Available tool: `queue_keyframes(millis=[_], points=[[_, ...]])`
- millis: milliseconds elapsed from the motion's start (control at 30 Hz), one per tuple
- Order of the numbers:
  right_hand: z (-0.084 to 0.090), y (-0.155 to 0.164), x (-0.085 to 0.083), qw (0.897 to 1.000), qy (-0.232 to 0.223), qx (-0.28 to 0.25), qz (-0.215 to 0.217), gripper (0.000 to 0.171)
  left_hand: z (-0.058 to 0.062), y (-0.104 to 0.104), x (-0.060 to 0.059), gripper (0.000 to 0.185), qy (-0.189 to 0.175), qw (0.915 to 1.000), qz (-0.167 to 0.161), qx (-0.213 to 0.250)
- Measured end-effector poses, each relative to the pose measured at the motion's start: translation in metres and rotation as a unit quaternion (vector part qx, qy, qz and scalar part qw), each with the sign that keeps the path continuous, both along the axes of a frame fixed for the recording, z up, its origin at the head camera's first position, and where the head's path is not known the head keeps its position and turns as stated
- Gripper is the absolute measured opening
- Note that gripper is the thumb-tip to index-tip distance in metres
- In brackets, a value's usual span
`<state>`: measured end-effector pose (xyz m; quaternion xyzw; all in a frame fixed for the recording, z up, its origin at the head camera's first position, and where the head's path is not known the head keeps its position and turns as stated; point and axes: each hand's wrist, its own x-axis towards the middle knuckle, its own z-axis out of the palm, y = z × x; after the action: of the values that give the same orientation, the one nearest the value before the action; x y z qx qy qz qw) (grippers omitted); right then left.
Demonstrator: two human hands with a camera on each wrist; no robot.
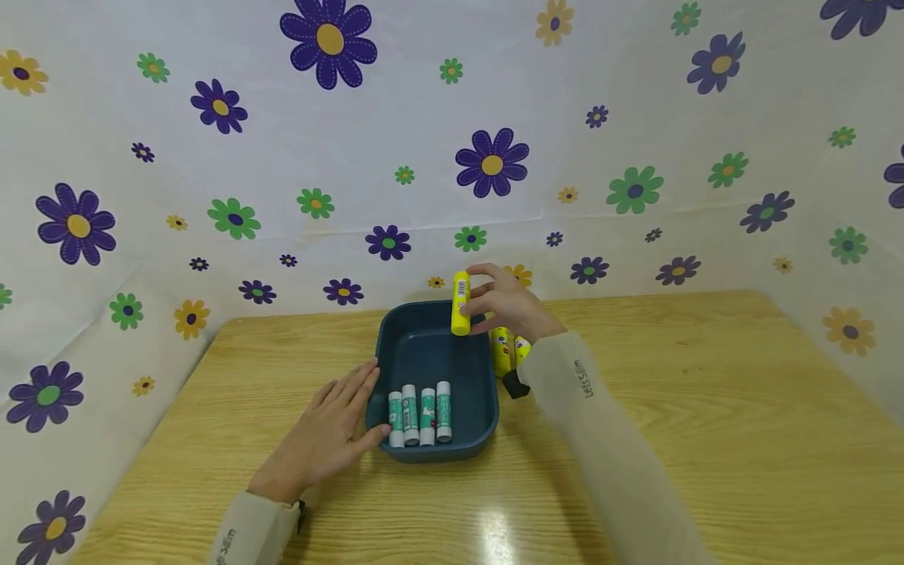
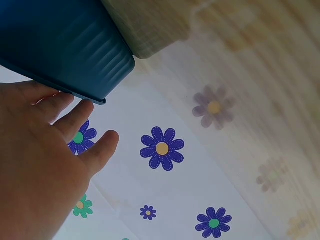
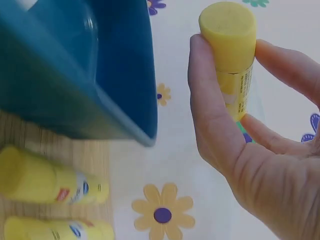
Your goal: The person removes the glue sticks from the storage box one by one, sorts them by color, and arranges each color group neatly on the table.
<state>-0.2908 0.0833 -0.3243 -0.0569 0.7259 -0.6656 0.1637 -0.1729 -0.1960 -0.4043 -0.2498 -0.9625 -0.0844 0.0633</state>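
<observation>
**Glue stick held over the tray's far rim**

Head view: right hand [image 1: 512, 302] pinches a yellow glue stick [image 1: 461, 304] upright above the far edge of the blue tray [image 1: 424, 353]. Left hand [image 1: 332, 431] lies flat, fingers straight, against the tray's left wall. Four green-and-white sticks [image 1: 420, 414] lie side by side at the near end; two more yellow sticks [image 1: 510, 349] lie on the wooden table [image 1: 706, 408] just right of the tray.

Left wrist view: straight fingers [image 2: 75, 120] touch the tray's rim [image 2: 90, 95].

Right wrist view: thumb and fingers [image 3: 210, 100] close round the stick [image 3: 231, 50], tray beside.

Judging by this, a placing step is in hand; lowering calls for clearing the rim.
</observation>
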Motion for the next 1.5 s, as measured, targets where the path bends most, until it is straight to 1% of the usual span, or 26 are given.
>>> queue_keyframes(millis=[267,433,633,900,1067,1200,1367,1500], points=[[0.0,0.02,-0.001,1.0,0.012,0.019,0.0,0.074,0.0,0.0,-0.002,0.08,0.003,1.0,-0.002,0.001],[0.0,0.031,-0.003,1.0,0.01,0.022,-0.008,0.075,0.0,0.0,-0.001,0.079,0.001,1.0,-0.002,0.002],[0.0,0.047,0.001,0.999,0.008,0.035,-0.012,0.073,0.001,-0.001,-0.001,0.079,0.008,0.9999,-0.005,0.003],[-0.01,0.068,0.004,0.999,0.01,0.049,-0.002,0.077,0.0,0.0,0.001,0.079,0.0,1.0,0.002,-0.001],[-0.012,0.078,0.005,0.998,0.01,0.057,0.002,0.077,0.001,0.0,0.001,0.079,0.0,1.0,0.002,-0.003],[-0.013,0.086,0.007,0.998,0.008,0.063,-0.003,0.077,0.001,0.001,0.001,0.079,-0.002,1.0,0.005,-0.002],[-0.019,0.099,0.006,0.997,0.002,0.077,-0.01,0.077,0.0,0.001,0.001,0.079,0.002,1.0,0.002,-0.002],[-0.023,0.107,0.006,0.997,-0.001,0.076,-0.01,0.078,0.0,0.001,0.001,0.079,0.003,1.0,0.002,-0.001]])
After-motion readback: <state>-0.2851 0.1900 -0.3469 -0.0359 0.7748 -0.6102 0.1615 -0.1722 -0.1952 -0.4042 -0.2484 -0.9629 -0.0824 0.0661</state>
